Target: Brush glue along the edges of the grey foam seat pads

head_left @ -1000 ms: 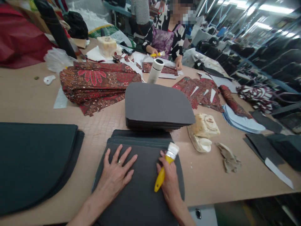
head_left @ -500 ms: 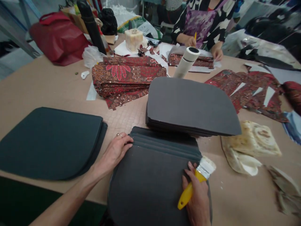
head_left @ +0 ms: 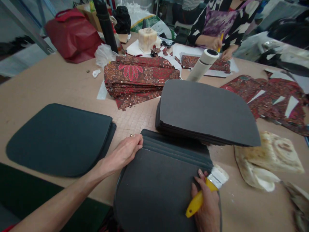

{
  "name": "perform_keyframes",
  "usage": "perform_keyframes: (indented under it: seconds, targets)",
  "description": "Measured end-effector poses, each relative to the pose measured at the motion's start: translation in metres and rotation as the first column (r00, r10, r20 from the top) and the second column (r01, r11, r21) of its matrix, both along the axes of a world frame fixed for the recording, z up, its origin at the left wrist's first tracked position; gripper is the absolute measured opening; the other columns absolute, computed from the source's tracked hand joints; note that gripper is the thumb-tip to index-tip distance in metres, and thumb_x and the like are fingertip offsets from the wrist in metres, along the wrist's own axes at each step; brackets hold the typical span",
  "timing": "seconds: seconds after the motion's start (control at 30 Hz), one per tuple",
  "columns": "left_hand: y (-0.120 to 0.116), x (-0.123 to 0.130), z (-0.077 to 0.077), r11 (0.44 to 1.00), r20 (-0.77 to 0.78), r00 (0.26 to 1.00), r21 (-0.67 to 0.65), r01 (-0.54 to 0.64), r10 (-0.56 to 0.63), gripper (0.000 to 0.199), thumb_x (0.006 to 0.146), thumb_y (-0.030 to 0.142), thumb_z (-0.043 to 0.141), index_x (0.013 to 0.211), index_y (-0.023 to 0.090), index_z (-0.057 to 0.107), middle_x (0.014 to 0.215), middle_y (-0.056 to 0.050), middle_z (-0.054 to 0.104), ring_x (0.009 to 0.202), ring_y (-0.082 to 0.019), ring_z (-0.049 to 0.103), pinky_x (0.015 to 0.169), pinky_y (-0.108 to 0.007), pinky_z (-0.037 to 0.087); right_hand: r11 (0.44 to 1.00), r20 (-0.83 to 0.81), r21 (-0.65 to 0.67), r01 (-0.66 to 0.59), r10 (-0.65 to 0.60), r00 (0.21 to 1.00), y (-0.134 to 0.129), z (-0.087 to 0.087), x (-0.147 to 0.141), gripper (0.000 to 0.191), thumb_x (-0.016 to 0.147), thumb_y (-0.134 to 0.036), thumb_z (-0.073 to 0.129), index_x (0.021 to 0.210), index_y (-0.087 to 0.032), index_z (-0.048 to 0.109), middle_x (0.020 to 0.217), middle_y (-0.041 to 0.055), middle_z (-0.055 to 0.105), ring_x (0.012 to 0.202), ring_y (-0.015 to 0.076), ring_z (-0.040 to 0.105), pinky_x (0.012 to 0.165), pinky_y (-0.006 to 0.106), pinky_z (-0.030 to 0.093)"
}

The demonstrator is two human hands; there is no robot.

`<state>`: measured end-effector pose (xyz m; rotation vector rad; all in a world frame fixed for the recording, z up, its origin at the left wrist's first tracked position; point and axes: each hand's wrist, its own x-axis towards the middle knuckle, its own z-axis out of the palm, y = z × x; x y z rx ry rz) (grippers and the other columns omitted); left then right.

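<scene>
Two hands frame the fanned dark sheets [head_left: 161,190] in front of you: your left hand [head_left: 126,149] pinches their far-left corner, your right hand [head_left: 209,206] grips the brush [head_left: 195,204]; press evenly, bristles clear.

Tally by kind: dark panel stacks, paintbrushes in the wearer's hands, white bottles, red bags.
Dark panel stacks: 3 (left stack, fanned stack, far stack)
Paintbrush, in right hand: 1
White bottle: 1
Red bag: 1
Total: 6
</scene>
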<state>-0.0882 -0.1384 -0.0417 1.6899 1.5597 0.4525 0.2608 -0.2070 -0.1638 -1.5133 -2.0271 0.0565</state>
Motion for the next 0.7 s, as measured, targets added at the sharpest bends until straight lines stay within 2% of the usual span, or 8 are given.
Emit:
perform_keyframes:
  seconds: [0.07,0.17,0.27,0.37,0.43,0.57,0.7]
  targets:
    - [-0.005,0.0,0.001,0.99,0.125,0.986,-0.103,-0.096,0.108,0.013,0.088,0.03,0.039,0.081,0.02,0.046,0.067,0.003,0.046,0.062,-0.013,0.045,0.06,-0.026,0.035,1.0,0.015,0.008,-0.018,0.018,1.0,0.0,-0.001,0.001,0.026,0.085,-0.038,0.053,0.096,-0.017,0.061,0.115,0.0154,0.063,0.114,0.0297,0.055,0.087,0.045,0.047]
    - [-0.015,-0.003,-0.001,0.921,0.274,0.911,-0.327,-0.213,0.308,0.027,0.085,0.042,0.043,0.096,0.019,0.052,0.067,0.004,0.046,0.062,-0.013,0.048,0.059,-0.025,0.038,0.999,-0.005,0.05,-0.019,0.019,1.0,0.002,-0.007,0.004,0.026,0.085,-0.039,0.052,0.096,-0.017,0.061,0.114,0.0161,0.064,0.113,0.0298,0.056,0.088,0.047,0.047]
    - [-0.028,-0.004,-0.005,0.861,0.315,0.858,-0.446,-0.244,0.406,0.035,0.078,0.049,0.051,0.087,0.016,0.059,0.068,0.002,0.05,0.062,-0.013,0.048,0.058,-0.025,0.038,0.999,-0.034,0.047,0.001,0.001,0.999,0.002,-0.011,0.005,0.031,0.085,-0.044,0.05,0.094,-0.017,0.061,0.112,0.0166,0.064,0.112,0.0303,0.056,0.088,0.048,0.047]
    - [-0.043,0.0,-0.011,0.849,0.323,0.831,-0.443,-0.289,0.452,0.034,0.076,0.049,0.054,0.069,0.016,0.059,0.063,0.002,0.051,0.059,-0.012,0.046,0.054,-0.023,0.035,1.0,-0.037,-0.001,0.02,-0.02,0.999,0.002,-0.006,0.004,0.032,0.086,-0.044,0.048,0.093,-0.015,0.06,0.112,0.0186,0.063,0.114,0.0316,0.054,0.091,0.051,0.045]
    - [-0.049,0.006,-0.015,0.842,0.336,0.8,-0.408,-0.353,0.498,0.032,0.075,0.046,0.055,0.065,0.016,0.058,0.061,0.003,0.051,0.058,-0.012,0.046,0.052,-0.023,0.033,1.0,-0.018,-0.021,0.012,-0.013,1.0,0.001,-0.002,0.003,0.031,0.086,-0.042,0.048,0.093,-0.014,0.059,0.112,0.0201,0.063,0.116,0.0328,0.053,0.093,0.053,0.042]
    - [-0.055,0.015,-0.018,0.825,0.379,0.737,-0.339,-0.452,0.56,0.023,0.075,0.038,0.059,0.066,0.017,0.06,0.064,0.003,0.056,0.063,-0.012,0.051,0.057,-0.023,0.037,0.999,-0.006,-0.036,-0.017,0.016,1.0,0.0,-0.002,0.01,0.034,0.086,-0.044,0.048,0.094,-0.013,0.059,0.114,0.0211,0.061,0.116,0.0346,0.052,0.095,0.057,0.04]
    - [-0.054,0.021,-0.015,0.806,0.399,0.7,-0.312,-0.503,0.592,0.016,0.073,0.032,0.06,0.066,0.018,0.06,0.062,0.004,0.056,0.062,-0.012,0.051,0.058,-0.023,0.038,0.996,-0.04,-0.075,-0.042,0.039,0.998,-0.001,-0.003,0.015,0.033,0.086,-0.042,0.05,0.097,-0.012,0.059,0.119,0.0216,0.059,0.119,0.0351,0.05,0.097,0.058,0.039]
